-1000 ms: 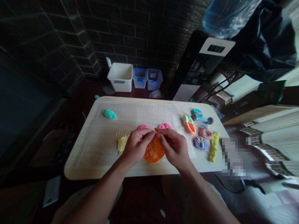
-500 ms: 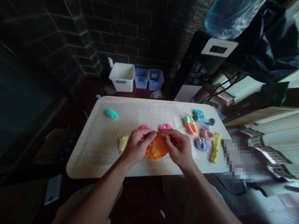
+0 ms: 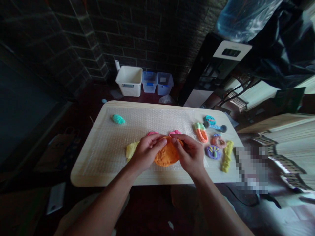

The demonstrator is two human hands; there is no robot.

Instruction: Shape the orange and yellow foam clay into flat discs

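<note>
A flat, roundish sheet of orange modelling clay [image 3: 167,155] is held up over the table between both hands. My left hand [image 3: 149,149] pinches its upper left edge with thumb and fingers. On the other side, my right hand [image 3: 189,151] grips the upper right edge the same way. Just beyond the fingertips, two pink clay pieces [image 3: 175,132] lie on the bubble wrap [image 3: 137,123], partly hidden. A yellow clay piece [image 3: 131,150] sits beside my left hand, partly covered by it.
Teal clay [image 3: 118,119] lies at the table's [image 3: 98,181] far left. At the right are an orange-and-green clay piece [image 3: 201,133], a grey-blue bar [image 3: 216,127], a purple disc [image 3: 213,152] and a yellow strip [image 3: 227,156]. Bins [image 3: 129,82] and a water dispenser [image 3: 209,72] stand behind.
The orange clay has turned or spread slightly, looking wider and a bit higher between the hands. Both hands keep their pinch on its edge.
</note>
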